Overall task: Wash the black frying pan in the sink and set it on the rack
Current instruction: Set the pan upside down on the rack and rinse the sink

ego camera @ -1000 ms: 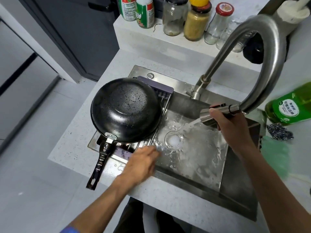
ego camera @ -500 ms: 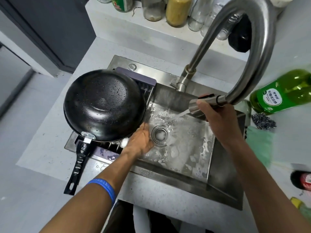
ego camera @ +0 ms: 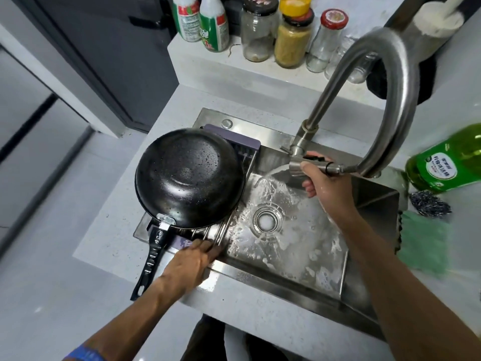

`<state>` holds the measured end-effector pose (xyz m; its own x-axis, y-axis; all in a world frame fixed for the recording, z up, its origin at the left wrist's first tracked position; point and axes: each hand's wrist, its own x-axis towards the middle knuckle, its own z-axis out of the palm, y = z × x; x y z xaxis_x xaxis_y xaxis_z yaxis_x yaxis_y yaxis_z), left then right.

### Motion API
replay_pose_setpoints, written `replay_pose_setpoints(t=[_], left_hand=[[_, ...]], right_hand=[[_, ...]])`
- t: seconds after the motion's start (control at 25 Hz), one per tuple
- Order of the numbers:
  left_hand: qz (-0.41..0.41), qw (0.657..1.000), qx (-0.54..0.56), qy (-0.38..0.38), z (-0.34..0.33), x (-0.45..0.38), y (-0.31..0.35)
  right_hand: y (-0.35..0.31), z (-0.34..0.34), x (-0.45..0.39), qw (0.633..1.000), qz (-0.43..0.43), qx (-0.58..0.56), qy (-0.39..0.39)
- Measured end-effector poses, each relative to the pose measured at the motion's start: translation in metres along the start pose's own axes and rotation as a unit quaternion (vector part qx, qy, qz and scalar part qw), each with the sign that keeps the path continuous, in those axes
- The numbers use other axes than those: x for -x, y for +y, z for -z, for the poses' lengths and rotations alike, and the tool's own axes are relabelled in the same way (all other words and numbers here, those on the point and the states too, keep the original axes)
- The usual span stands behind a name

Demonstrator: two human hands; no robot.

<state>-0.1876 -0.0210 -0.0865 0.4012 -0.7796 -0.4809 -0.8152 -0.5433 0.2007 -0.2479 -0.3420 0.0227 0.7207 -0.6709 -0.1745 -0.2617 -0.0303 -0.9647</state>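
**Pan on the rack, sink being rinsed**

We see the black frying pan (ego camera: 190, 177) lying upside down on the rack (ego camera: 235, 142) at the left end of the sink (ego camera: 286, 246), left of the frame's centre. Its wet underside faces up and its handle (ego camera: 151, 259) points toward the lower left, out over the counter edge.

Our left hand (ego camera: 192, 259) reaches in from the lower left. Its fingers lie flat and fairly straight on the near bars of the rack, just right of the handle, gripping nothing that we can make out. A blue band (ego camera: 86, 354) sits on that wrist at the bottom edge.

Our right hand (ego camera: 322, 183), right of centre, is wrapped around the spray head (ego camera: 299, 168) of the curved steel faucet (ego camera: 390, 82). Water streams from it toward the left onto the sink floor, where foam lies around the drain (ego camera: 268, 220).

At the right edge we see a green soap bottle (ego camera: 447, 165) on its side, with a steel scourer (ego camera: 429, 203) and a green cloth (ego camera: 421, 243) below it. Jars and bottles (ego camera: 260, 29) stand on the ledge along the top.
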Motion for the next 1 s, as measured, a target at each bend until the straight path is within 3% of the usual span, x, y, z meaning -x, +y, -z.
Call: replay_pose_setpoints(t=[0.28,0.6,0.8,1.0], left_hand=[[0.069,0.997,-0.012,-0.027,-0.005,-0.004,0.000],[0.036,0.999,-0.033,-0.018,-0.012,0.014,0.018],[0.058,0.993,-0.037,-0.092,-0.014,0.018,0.033],[0.064,0.986,-0.096,-0.117,-0.015,0.010,0.046]], right_hand=[[0.021,-0.011,-0.008,1.000,-0.010,-0.012,0.024],[0.031,0.035,-0.007,0.995,0.000,0.076,0.072],[0.036,0.080,-0.015,0.966,0.010,0.240,0.097],[0.038,0.123,-0.021,0.931,-0.050,0.353,0.081]])
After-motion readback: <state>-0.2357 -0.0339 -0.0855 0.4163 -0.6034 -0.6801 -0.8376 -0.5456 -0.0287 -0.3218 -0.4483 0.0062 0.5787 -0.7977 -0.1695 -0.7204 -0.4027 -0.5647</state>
